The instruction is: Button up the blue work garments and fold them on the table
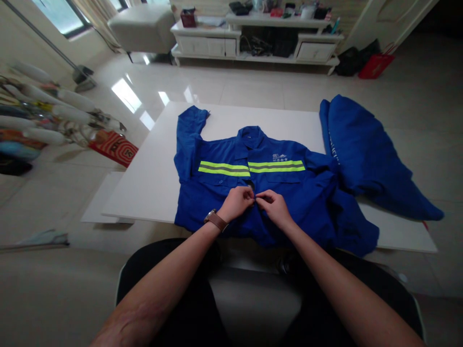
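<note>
Blue cloth, two careful pinches at the jacket's (275,179) front

Both hands meet over the front opening, nearly touching. The left hand (237,201) is curled, thumb and finger closed on the cloth near the edge; the right hand (274,203) pinches the same spot from its own side. Whether a button sits between those fingertips I cannot tell — it is too small from where I stand. A watch (216,220) circles the left wrist.

Around them the jacket lies front up on the white table (144,193), collar (249,137) away from the wearer of the watch, lower part slumping over the near edge. Bright bands (224,168) cross the chest. One sleeve (188,140) reaches toward the far edge; the other side is bunched in folds.

I'd judge it light and soft, not fragile, the collar and front edge a little firmer than the rest. Loose cloth like that creases and may slide off the edge, so the best holds look to be the front edges for fine work, the shoulders for lifting.

Right beside it lies a blue bundle (365,154) with pale lettering. Farther off — a white cabinet (208,46), a stool (142,29) and a red bag (376,66).
</note>
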A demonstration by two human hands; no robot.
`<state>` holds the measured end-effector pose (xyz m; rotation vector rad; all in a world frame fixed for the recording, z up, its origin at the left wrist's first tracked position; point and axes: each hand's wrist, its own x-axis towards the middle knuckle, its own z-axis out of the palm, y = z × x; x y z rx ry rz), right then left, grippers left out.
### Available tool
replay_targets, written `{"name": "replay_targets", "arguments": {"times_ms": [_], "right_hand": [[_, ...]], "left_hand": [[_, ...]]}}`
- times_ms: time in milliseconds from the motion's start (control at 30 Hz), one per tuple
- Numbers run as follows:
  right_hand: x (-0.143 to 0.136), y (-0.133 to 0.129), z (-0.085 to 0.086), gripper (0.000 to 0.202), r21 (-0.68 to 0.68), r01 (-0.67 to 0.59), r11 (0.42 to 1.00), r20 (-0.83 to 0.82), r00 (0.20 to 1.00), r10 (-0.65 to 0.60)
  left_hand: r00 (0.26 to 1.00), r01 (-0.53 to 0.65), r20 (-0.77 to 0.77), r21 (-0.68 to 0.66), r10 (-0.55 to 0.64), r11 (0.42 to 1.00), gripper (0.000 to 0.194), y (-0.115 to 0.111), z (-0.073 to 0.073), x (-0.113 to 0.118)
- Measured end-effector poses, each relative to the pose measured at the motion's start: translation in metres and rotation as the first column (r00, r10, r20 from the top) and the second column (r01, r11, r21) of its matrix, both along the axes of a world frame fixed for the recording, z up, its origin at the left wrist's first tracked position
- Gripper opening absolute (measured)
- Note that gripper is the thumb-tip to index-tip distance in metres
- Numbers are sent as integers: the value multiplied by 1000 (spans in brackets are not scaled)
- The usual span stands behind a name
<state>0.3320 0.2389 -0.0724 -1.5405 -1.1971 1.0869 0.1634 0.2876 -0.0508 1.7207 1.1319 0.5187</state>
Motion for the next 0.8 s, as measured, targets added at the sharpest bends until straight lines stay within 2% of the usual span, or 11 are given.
{"name": "replay_targets", "arguments": {"times_ms": [167, 300, 433, 567, 700, 800], "right_hand": [[2, -2, 3, 20, 87, -62, 994, 171, 984, 47], [1, -5, 9, 18, 127, -99, 987, 249, 966, 65], [0, -5, 12, 17, 141, -93, 986, 265, 963, 53], [0, -5, 12, 16, 128, -77, 989, 269, 962, 40], [0, -4, 12, 16, 126, -74, 989, 271, 962, 37], [0, -4, 13, 17, 126, -50, 991, 252, 968, 16]], "left_hand": [[995, -58, 68, -129, 67, 990, 4, 2, -5, 2], [978, -90, 161, -259, 135, 962, 27, 2, -10, 5], [942, -116, 250, -391, 226, 913, 18, 1, -11, 7], [911, -165, 259, -487, 322, 858, 13, -1, -8, 10], [887, -207, 250, -537, 389, 818, 15, -2, -4, 12], [888, -220, 243, -522, 391, 824, 16, -3, -1, 12]]}}
